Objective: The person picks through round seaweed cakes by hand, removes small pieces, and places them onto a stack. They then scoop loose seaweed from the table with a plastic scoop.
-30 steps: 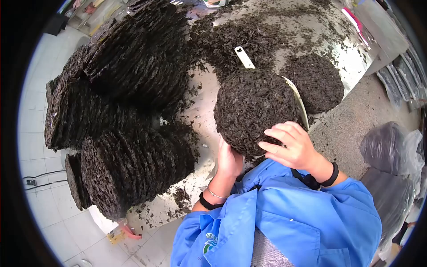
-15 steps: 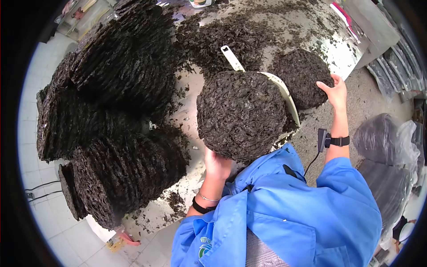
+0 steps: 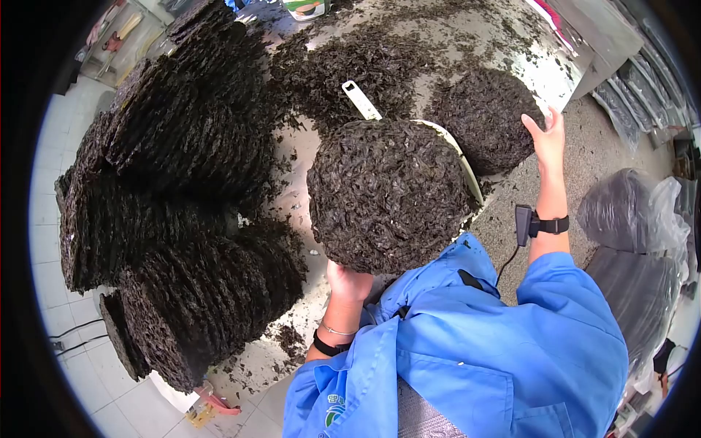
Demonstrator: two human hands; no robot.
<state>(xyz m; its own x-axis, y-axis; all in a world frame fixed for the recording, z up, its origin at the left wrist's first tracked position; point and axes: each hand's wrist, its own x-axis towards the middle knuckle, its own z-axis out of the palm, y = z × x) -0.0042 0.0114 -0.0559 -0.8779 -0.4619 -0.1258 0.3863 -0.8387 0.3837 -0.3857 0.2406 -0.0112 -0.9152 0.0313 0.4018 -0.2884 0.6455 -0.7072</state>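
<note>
"How much room is there around the large dark disc (image 3: 387, 196)?"

"It sits toward the near edge of the table (image 3: 296, 168), its near rim by the blue clothing (image 3: 475, 343). On its left, a narrow strip of tabletop separates it from the stacks. On its right, a pale curved rim (image 3: 456, 150) comes between it and the flat disc (image 3: 489, 120)."

"And the flat disc?"

"It lies by the table's right edge, with the speckled floor (image 3: 577, 164) beyond."

"What are the hands doing?"

"The left hand (image 3: 347, 282) is at the large disc's near rim, fingers hidden beneath, so I can't tell how they are bent. The right hand (image 3: 548, 131) is open, thumb apart from the fingers, at the flat disc's outer side. I can't tell whether it is pressing."

"Count things for me."

"Two discs on the right part of the table. Three dark stacks on the left: upper (image 3: 190, 124), middle (image 3: 139, 219) and lower (image 3: 212, 292). Their layers are too tight to number. One separate disc (image 3: 120, 336) leans by the lower stack. One white handle (image 3: 361, 100) sticks out past the large disc's far side, toward one heap of loose flakes (image 3: 350, 73). One tub (image 3: 306, 7) stands farther back."
</note>
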